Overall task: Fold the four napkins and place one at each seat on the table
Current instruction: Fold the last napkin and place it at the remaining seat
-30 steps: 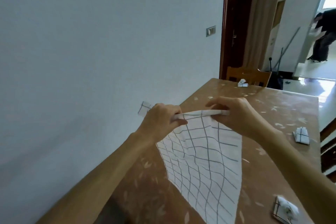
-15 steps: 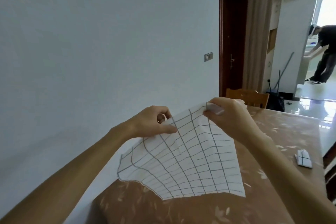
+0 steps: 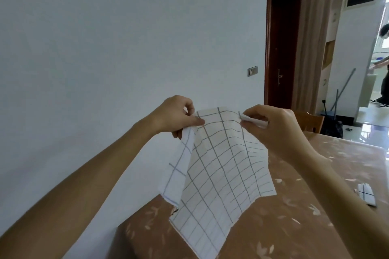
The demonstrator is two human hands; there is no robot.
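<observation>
A white napkin with a grey grid pattern (image 3: 219, 176) hangs in the air above the brown table (image 3: 294, 227), with its lower end near the tabletop. My left hand (image 3: 176, 115) pinches its upper left edge, where a flap droops down. My right hand (image 3: 273, 126) grips the upper right corner, which is bunched between the fingers. A small folded napkin (image 3: 366, 192) lies on the table at the right edge.
A white wall runs along the table's left side. A wooden chair (image 3: 309, 122) stands at the far end, with a dark door (image 3: 282, 44) behind it. A person stands in the bright room at far right (image 3: 383, 82).
Both hands have lifted the napkin up off the table and opened it out. The view has tilted upward, and two folded napkins seen earlier are out of frame.
</observation>
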